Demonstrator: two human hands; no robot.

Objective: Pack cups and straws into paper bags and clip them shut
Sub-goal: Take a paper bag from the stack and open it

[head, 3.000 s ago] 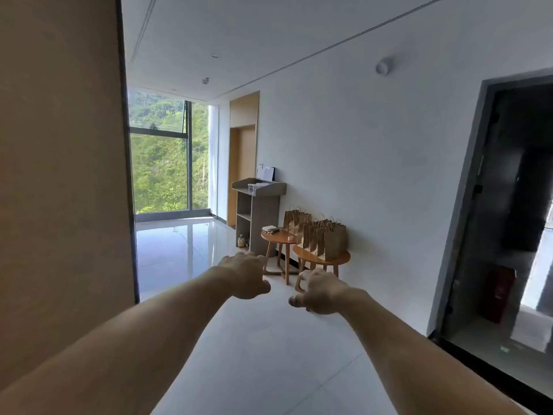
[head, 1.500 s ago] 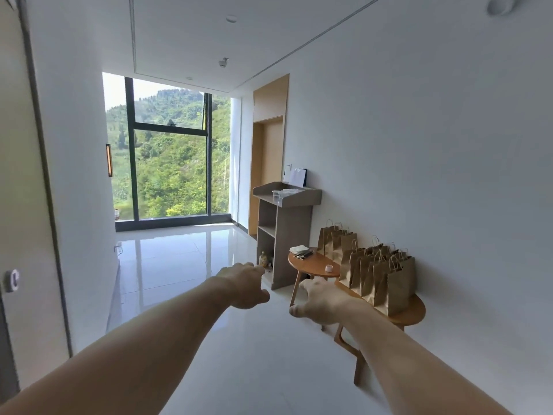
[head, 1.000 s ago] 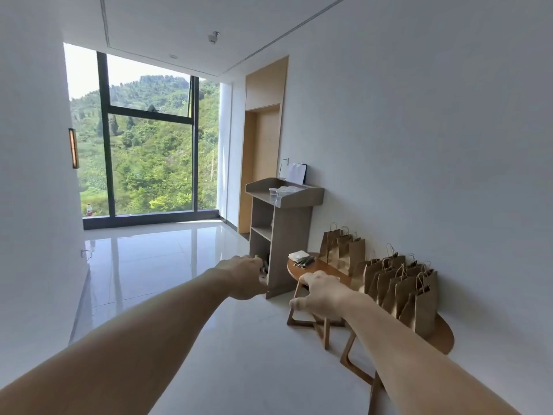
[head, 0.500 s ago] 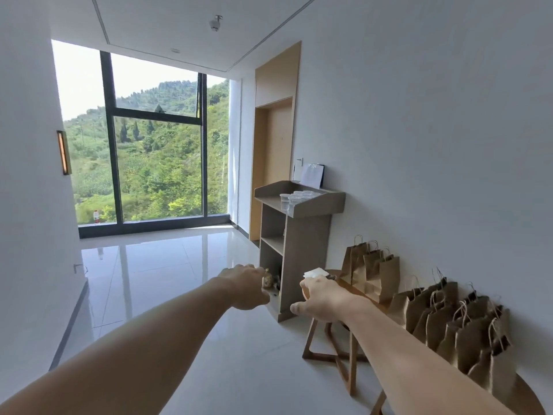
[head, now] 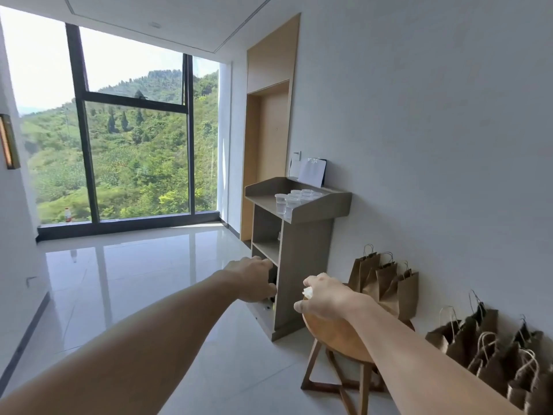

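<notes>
**At the packing corner, nothing in hand yet**

I have both arms stretched out ahead of me. The left grip (head: 251,278) hangs in front of the stand's lower shelves. Its fingers are loosely curled under and pinch nothing that I can see. The right grip (head: 326,296) hovers over the near edge of the round surface (head: 332,339), and it is loosely curled too. A white scrap (head: 307,292) shows at its knuckles. I take it for something lying on the surface behind the hand, not something held, though I cannot be sure.

The layout looks to me like a packing line set along the wall, with each supply a step from the next. The cups (head: 294,199) are clear and stand upright in a cluster on top of the stand (head: 305,265). The raised rim there should keep them from sliding off. They look empty, but at this range I cannot say for certain. A white sheet (head: 312,172) leans against the wall behind them.

The paper bags (head: 386,283) stand upright with handles up at the wall side of the round surface. They are pressed close together, which I judge is what keeps them from toppling. A second bunch (head: 490,351) sits nearer me at the lower right, and what it rests on is out of view. From here I cannot see into any bag, so I cannot tell whether one is packed. I see no straws or clips.
</notes>
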